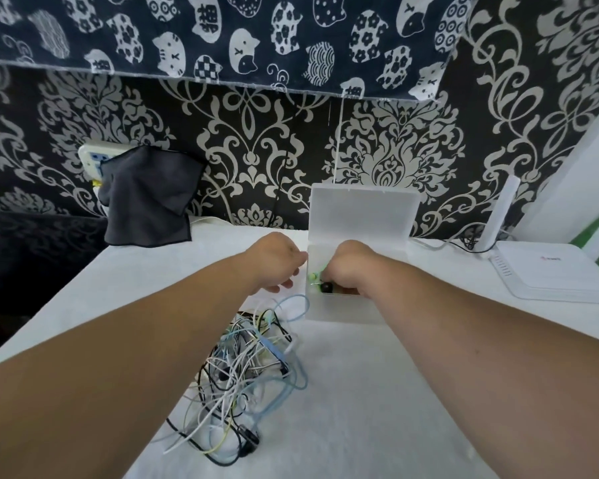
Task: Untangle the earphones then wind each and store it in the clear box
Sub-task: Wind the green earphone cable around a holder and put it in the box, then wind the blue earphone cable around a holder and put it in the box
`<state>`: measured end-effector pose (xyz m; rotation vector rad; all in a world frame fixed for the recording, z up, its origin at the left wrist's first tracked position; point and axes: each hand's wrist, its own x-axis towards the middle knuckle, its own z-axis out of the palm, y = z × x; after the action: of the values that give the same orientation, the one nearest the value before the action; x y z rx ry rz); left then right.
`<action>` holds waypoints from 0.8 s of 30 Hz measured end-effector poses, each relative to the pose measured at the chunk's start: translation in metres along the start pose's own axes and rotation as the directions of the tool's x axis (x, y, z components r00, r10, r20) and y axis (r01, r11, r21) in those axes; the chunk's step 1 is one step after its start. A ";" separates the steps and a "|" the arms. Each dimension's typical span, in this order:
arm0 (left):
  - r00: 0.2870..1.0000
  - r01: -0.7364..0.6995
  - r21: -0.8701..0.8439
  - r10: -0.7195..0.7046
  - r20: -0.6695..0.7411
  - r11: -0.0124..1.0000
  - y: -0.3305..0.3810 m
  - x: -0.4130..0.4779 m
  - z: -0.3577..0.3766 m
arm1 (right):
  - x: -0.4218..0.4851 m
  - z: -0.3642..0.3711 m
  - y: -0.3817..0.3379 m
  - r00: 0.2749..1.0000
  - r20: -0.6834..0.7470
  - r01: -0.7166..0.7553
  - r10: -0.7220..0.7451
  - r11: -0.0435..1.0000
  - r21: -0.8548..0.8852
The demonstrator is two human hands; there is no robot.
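At the far left, against the patterned wall, a dark grey cloth (146,198) hangs over a white power strip (90,157) and covers most of it. Its lower edge reaches the back of the white tabletop (360,392).

Toward the middle, near the front of the tabletop, lies a loose tangle of earphones (242,368). White, black, pale blue and yellowish cords cross over one another in it, and a pale blue loop reaches up toward the box. The tangle lies between the two forearms, and neither hand touches it.

Above the tangle, the left hand (277,267) is stretched forward. Its fingertips are at the left wall of the clear box (343,311), and its thumb hangs below them. Its grip is slack, with the fingers relaxed and nothing held.

The clear box stands just right of center, behind the tangle. Its frosted lid (363,216) is swung up and stands upright at the back. Inside the box, at its left end, sits a green earphone (313,276) with a black piece just below and to the right of the green bud.

The right hand (351,267) is down inside the box, back upward. Its fingers are curled over the green earphone, its grip closed on it. The fingertips are hidden under the hand.

At the far right, a flat white router (554,271) rests on the tabletop, well apart from the box. One antenna (500,209) stands up at its back left corner, and thin cables trail behind it.
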<state>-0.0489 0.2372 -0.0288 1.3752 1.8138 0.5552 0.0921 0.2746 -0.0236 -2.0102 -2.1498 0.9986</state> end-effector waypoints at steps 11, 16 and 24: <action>0.962 -0.086 0.172 0.127 -0.243 0.981 0.003 -0.048 -0.021 | -0.075 -0.013 0.020 0.935 -0.348 0.179 -0.075 0.944 0.278; 0.993 0.018 0.379 0.026 -0.111 0.925 -0.012 -0.104 0.008 | -0.148 0.025 0.047 0.978 -0.202 0.158 -0.053 0.820 0.551; 0.903 -0.190 0.143 0.230 -0.363 0.971 -0.019 -0.143 0.026 | -0.172 0.036 0.058 0.988 -0.131 0.146 -0.081 0.762 0.631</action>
<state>-0.0234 0.0934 -0.0131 1.6358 2.0309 0.9024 0.1554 0.1015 -0.0114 -1.5330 -1.5424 1.3464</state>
